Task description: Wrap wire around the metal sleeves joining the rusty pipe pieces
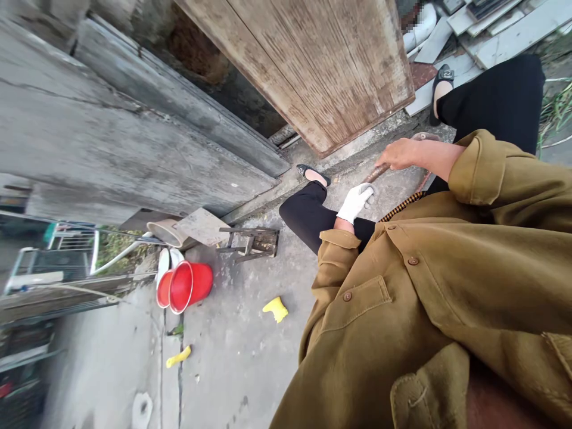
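Observation:
My left hand, in a white glove with a grey palm, has its fingers curled at the lower end of a brown wooden handle. Farther along, my bare right hand is wrapped round the same handle. What sits on the handle's far end cannot be made out. Behind the right wrist shows a rounded brownish object, partly hidden by the forearm. A black-and-yellow checked strip lies by my waist.
A weathered wooden panel leans ahead, beside grey boards. To the left are a small wooden stool, red buckets and yellow pieces on the concrete ground. Stacked white slabs lie at upper right.

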Demonstrator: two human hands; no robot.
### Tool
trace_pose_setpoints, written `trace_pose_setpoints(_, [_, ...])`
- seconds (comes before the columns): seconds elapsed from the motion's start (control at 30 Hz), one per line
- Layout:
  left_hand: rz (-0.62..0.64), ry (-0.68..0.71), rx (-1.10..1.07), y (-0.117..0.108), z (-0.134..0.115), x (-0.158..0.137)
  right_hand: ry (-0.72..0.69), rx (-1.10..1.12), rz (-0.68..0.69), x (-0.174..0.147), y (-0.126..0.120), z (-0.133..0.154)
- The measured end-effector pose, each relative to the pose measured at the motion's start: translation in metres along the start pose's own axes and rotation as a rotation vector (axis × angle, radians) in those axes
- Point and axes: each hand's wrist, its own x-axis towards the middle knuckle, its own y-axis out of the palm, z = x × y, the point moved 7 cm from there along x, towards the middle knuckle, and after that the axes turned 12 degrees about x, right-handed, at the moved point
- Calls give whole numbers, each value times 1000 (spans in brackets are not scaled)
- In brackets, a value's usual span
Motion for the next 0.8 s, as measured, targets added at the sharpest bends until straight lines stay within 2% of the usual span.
trace_pose_setpoints(0.1, [77, 0, -62, 1, 0, -1, -64, -11, 134, -6, 1, 1])
trace_pose_setpoints(0.2, [70, -43, -89, -2, 1, -2, -112, 135, 277, -11, 4, 0])
trace_pose_setpoints(0.3, [28, -40, -63, -3, 0, 0, -218, 315, 383, -13, 9, 7])
trace_pose_setpoints(0.37, [-5, -36, -68, -3, 0, 2, -268, 403, 341, -12, 5, 13])
trace_pose_setpoints(0.43, [-29, -51, -95, -1, 2, 3, -275, 490, 189, -8, -5, 16])
trace_pose_setpoints(0.53, [-46, -34, -105, 2, 2, 3, -171, 571, -130, -3, -23, 11])
trace_pose_setpoints(0.6, [-51, 24, -73, 2, -4, 2, -63, 510, -265, -1, -28, 3])
trace_pose_setpoints(0.67, [-52, 80, 5, 3, -11, 1, 45, 340, -272, 1, -25, -3])
trace_pose_setpoints(0.8, [-91, 173, 204, 2, -20, 2, 156, -12, -76, 1, -8, -5])
